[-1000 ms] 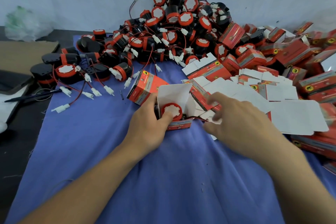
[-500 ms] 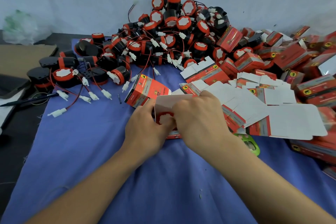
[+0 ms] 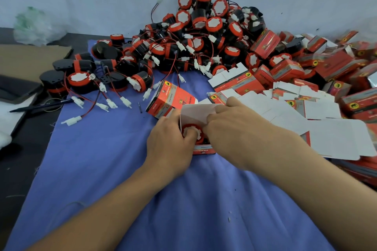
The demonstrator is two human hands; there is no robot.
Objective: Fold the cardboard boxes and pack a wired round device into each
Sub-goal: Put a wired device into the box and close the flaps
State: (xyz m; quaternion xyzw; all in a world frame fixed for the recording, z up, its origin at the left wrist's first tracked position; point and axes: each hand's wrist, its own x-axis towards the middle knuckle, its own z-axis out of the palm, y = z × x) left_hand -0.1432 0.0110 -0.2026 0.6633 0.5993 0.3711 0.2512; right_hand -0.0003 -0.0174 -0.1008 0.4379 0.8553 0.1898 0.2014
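Partway through: left hand (image 3: 171,144) grip curled round the open box (image 3: 204,150) on the desk (image 3: 102,169), device (image 3: 192,132) seated inside, right hand (image 3: 240,134) grip pinched its flap (image 3: 195,112); several closed boxes (image 3: 285,71) were done, while a pile of devices (image 3: 193,36) and flat blanks (image 3: 330,138) were left.

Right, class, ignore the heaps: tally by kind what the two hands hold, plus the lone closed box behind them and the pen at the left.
Open red cardboard box with a white flap: 1
Round black device with a red-rimmed white face: 1
Closed red cardboard box: 1
Dark slim pen: 1
Total: 4
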